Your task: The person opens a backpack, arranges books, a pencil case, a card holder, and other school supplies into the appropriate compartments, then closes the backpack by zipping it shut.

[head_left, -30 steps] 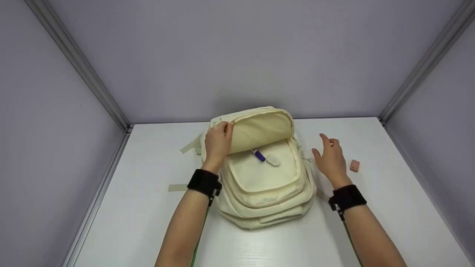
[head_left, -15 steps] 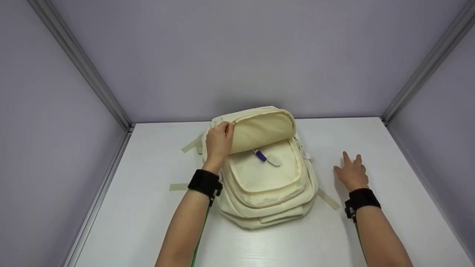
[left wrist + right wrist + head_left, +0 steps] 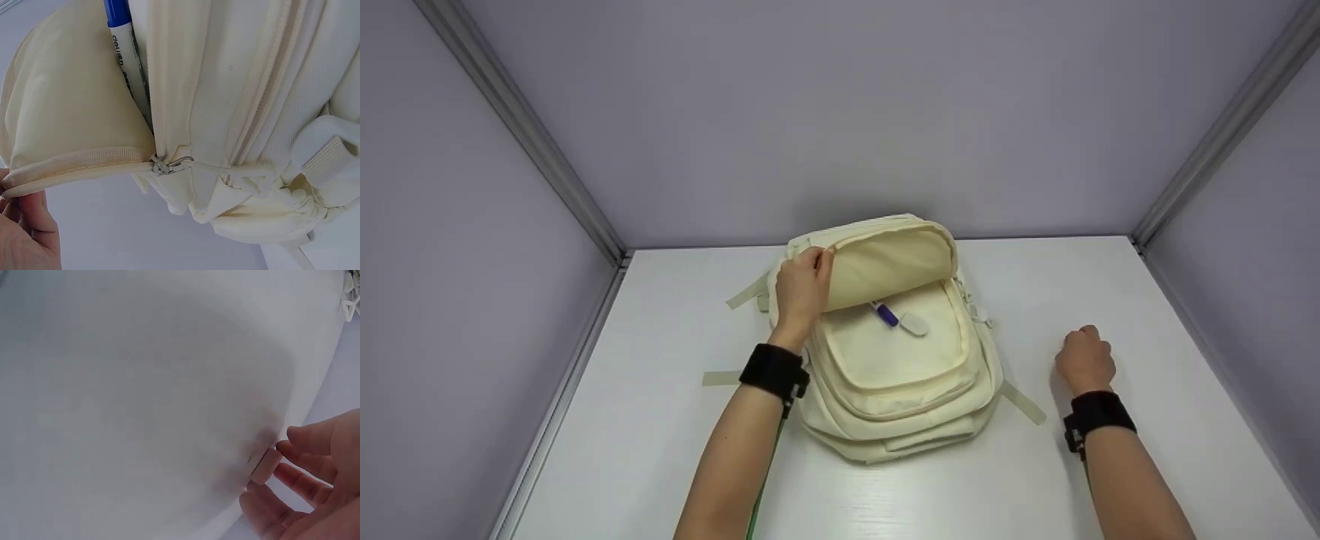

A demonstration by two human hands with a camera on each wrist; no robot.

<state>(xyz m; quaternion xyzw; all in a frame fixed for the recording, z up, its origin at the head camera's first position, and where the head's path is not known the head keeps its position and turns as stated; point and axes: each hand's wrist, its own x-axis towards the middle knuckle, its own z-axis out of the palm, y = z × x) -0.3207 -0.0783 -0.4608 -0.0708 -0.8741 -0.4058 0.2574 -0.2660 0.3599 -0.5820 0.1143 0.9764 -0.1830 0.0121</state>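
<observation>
My left hand pinches the edge of the front pocket flap of a cream backpack and holds the flap lifted. In the left wrist view that hand's fingertips are at the zipped edge. A whiteboard marker with a blue cap lies inside the pocket, partly hidden by the flap. Beside it lies a pale oval thing. My right hand is on the table to the right of the backpack, its fingers curled round a small pink block, which the head view hides.
The backpack lies on a white table with its straps spread out at the sides. Grey-lilac panels stand behind and on both sides. A zip pull hangs at the pocket's corner.
My right hand has moved right and towards me, away from the backpack, down over the pink block, and its spread fingers have curled round it. My left hand keeps holding the flap in place.
</observation>
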